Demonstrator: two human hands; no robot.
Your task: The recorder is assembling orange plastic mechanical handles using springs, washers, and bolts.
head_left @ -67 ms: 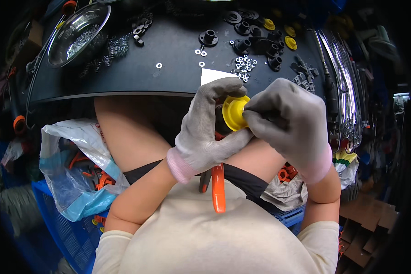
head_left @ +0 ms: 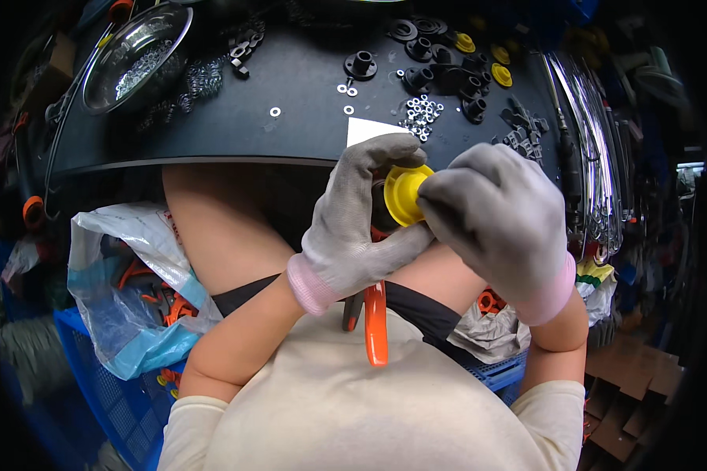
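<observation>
Both my hands wear grey gloves with pink cuffs. My left hand [head_left: 349,224] curls around a yellow flanged bushing [head_left: 404,196], its thumb below and fingers above. Behind the yellow flange sits a dark round part, mostly hidden by the glove. An orange-handled tool [head_left: 376,326] hangs below this hand over my lap, with a grey grip beside the orange one; its upper end disappears behind the glove. My right hand [head_left: 499,220] is closed in a pinch at the bushing's narrow right end. What its fingertips hold is hidden and blurred.
On the dark table [head_left: 188,141] lie nuts [head_left: 422,114], black flanged bushings [head_left: 360,65], springs [head_left: 204,81] and a white paper [head_left: 365,129]. A metal bowl [head_left: 182,35] stands far left, metal rods [head_left: 589,149] right. A plastic bag [head_left: 106,275] of orange-handled parts sits by my left thigh.
My right hand has turned and dropped slightly at the bushing's end, its knuckles shifting down and right. My left hand and the orange-handled tool stay almost still.
</observation>
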